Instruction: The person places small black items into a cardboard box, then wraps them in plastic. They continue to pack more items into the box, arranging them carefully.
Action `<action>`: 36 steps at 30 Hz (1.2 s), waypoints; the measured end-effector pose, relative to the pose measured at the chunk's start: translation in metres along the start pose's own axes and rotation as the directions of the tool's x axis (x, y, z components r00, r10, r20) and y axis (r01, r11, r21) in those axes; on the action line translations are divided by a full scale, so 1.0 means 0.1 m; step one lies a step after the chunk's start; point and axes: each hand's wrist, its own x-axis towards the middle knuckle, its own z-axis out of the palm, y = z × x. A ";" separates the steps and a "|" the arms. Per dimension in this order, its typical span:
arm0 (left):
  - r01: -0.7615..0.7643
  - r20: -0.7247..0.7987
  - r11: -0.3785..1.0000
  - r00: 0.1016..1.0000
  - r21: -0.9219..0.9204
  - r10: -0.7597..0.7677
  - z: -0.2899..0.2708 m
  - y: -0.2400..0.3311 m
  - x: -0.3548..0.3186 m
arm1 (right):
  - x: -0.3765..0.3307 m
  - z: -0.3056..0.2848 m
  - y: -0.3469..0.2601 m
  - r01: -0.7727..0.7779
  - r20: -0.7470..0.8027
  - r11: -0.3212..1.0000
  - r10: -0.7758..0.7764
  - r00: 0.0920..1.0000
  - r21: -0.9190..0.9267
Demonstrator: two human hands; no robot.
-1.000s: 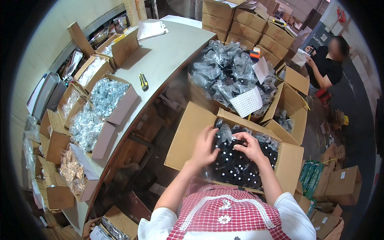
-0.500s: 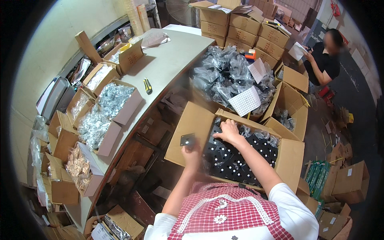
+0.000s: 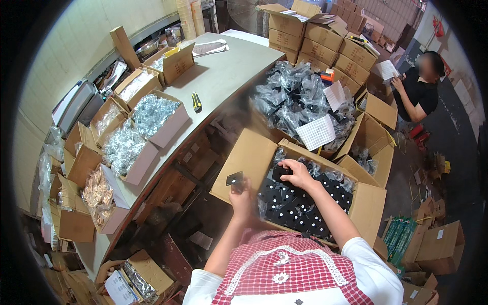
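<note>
In front of me stands an open carton (image 3: 368, 208) filled with rows of flat black parts (image 3: 300, 209) marked with white dots, some clear plastic bags among them. My left hand (image 3: 240, 198) is closed around one black part (image 3: 235, 178), held up over the carton's left flap; its square face with a small light dot shows above the fingers. Over the carton's far left portion, my right hand (image 3: 299, 175) has its fingers curled on another black part (image 3: 279, 174). Those fingertips partly cover it.
Beyond the carton sits a heap of bagged black parts (image 3: 284, 96) with printed sheets (image 3: 316, 133) on top. To the left, a long table (image 3: 229, 58) holds boxes of bagged hardware (image 3: 152, 114) and a utility knife (image 3: 196, 102). A person (image 3: 419, 89) holding paper stands at far right.
My right hand has closed its fingers on a black part in the carton, shifting slightly right and nearer. My left hand still holds its black part, a little lower. The view has shifted slightly.
</note>
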 end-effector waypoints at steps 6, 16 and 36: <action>0.016 0.148 1.000 0.989 -0.025 -0.012 0.01 0.01 -0.02 | -0.03 -0.34 -0.22 -0.096 -0.102 0.805 0.191 0.976 0.586; -0.279 0.270 0.870 0.946 0.406 0.177 0.43 -0.21 0.40 | -0.11 -0.67 -0.35 -0.054 -0.169 0.580 0.323 0.931 0.813; -0.301 0.520 0.708 0.847 0.639 -0.110 1.24 -0.07 1.22 | -0.36 -0.48 -0.06 0.108 -0.287 0.367 0.479 0.830 0.924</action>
